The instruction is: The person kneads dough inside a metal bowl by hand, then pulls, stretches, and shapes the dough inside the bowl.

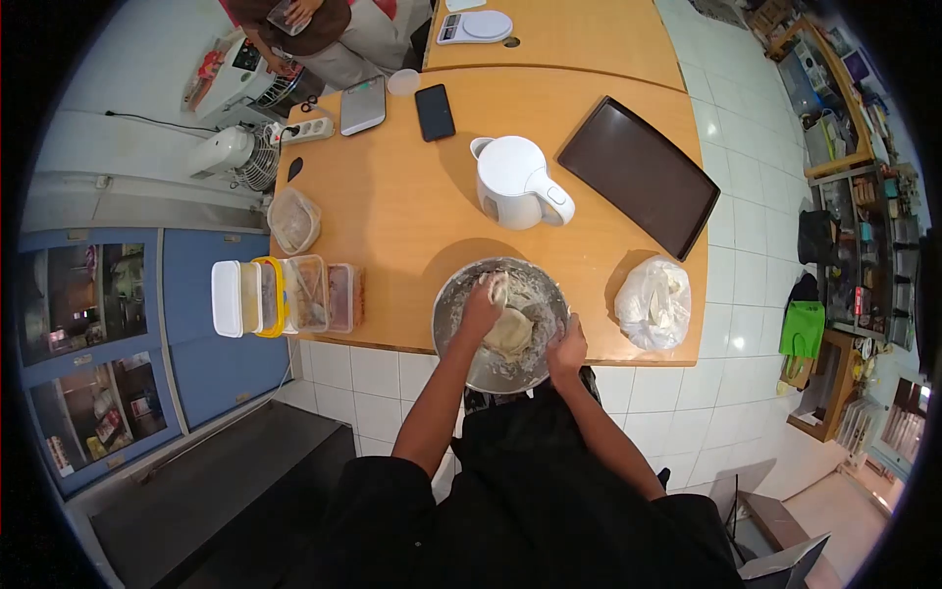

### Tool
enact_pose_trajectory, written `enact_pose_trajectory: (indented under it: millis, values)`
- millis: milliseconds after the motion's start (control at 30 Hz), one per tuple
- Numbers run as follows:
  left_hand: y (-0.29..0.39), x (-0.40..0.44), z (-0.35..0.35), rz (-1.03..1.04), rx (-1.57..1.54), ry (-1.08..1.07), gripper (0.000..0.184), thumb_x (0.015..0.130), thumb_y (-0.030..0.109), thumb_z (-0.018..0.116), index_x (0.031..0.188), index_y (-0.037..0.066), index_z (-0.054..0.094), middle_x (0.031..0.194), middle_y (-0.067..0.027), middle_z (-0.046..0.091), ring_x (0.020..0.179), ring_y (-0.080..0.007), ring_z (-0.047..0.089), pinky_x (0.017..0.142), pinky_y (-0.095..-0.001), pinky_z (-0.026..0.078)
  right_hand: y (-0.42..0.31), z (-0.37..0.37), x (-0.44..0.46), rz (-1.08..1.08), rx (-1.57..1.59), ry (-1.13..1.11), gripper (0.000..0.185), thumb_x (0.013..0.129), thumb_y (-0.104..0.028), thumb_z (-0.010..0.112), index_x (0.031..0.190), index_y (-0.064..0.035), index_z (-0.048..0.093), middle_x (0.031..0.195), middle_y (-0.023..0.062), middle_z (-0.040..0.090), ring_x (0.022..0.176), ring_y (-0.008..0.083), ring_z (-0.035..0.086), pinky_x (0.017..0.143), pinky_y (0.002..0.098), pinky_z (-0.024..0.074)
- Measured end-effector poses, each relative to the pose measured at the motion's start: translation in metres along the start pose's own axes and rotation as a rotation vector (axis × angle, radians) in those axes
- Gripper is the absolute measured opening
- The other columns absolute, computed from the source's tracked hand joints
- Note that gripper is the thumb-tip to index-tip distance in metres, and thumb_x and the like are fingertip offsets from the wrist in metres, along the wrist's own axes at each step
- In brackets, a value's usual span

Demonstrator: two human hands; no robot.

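Note:
A metal mixing bowl (448, 339) sits at the front edge of the table, its inner wall smeared with floury residue. Inside it lies a pale lump of dough (511, 336). My left hand (481, 306) reaches into the bowl beside the lump, its fingers curled around some pale, sticky dough near the far wall. On the right side, my right hand (567, 350) grips the bowl's rim, thumb toward the inside. Part of the left fingers is covered by dough.
Beyond the bowl stand a white electric kettle (512, 177) and a dark baking tray (643, 177). A plastic bag of white stuff (655, 304) lies right. Plastic tubs (309, 294) line the left edge. A phone (435, 112), kitchen scale (363, 105) and another person (334, 34) are farther back.

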State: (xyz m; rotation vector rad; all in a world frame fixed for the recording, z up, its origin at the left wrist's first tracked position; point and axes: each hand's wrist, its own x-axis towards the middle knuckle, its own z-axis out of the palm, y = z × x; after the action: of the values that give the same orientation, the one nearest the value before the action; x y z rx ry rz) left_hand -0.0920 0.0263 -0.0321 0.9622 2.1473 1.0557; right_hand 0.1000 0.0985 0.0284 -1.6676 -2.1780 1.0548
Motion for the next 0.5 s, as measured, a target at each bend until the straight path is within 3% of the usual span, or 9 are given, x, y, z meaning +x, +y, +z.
enact_pose_trajectory:
  millis: [33,167,267,367,500]
  values:
    - [0.016,-0.011,-0.015,0.074,0.183,-0.083,0.049,0.081,0.014,0.062,0.130,0.015,0.055,0.122,-0.0228,0.056,0.112,-0.0398,0.056,0.091,-0.0484,0.048,0.001,0.002,-0.001,-0.004,-0.003,0.017,0.021,0.088,-0.007,0.052,0.107,0.0009,0.048,0.097,0.0264,0.059,0.087,0.0488,0.057,0.073,0.0538,0.0450]
    - [0.037,-0.054,-0.017,-0.120,0.580,-0.502,0.061,0.077,0.010,0.063,0.135,0.019,0.048,0.121,-0.0257,0.055,0.104,-0.0423,0.059,0.084,-0.0508,0.051,0.003,0.005,-0.005,-0.021,0.010,0.073,0.025,0.085,-0.006,0.053,0.108,0.0006,0.047,0.097,0.0264,0.059,0.087,0.0484,0.058,0.073,0.0544,0.0447]
    - [0.031,-0.073,-0.005,-0.127,0.462,-0.284,0.065,0.075,0.007,0.063,0.137,0.016,0.046,0.124,-0.0267,0.053,0.102,-0.0435,0.060,0.084,-0.0503,0.051,0.005,0.007,-0.006,-0.007,0.014,0.081,0.028,0.082,-0.005,0.054,0.108,0.0003,0.047,0.096,0.0263,0.059,0.087,0.0481,0.058,0.073,0.0545,0.0446]
    - [0.025,-0.072,0.000,-0.081,0.436,-0.175,0.058,0.070,0.004,0.065,0.127,0.007,0.053,0.114,-0.0289,0.058,0.098,-0.0431,0.061,0.083,-0.0497,0.051,0.007,0.006,-0.007,-0.003,-0.006,0.071,0.028,0.083,-0.006,0.054,0.110,0.0000,0.046,0.097,0.0259,0.060,0.087,0.0472,0.059,0.073,0.0541,0.0451]
    - [0.041,-0.062,-0.010,-0.116,0.342,-0.280,0.044,0.067,-0.002,0.062,0.110,0.000,0.062,0.099,-0.0277,0.063,0.097,-0.0418,0.061,0.085,-0.0470,0.050,0.001,0.002,-0.004,0.041,-0.042,0.021,0.025,0.088,-0.009,0.053,0.110,-0.0007,0.047,0.098,0.0252,0.060,0.088,0.0459,0.060,0.074,0.0532,0.0465]
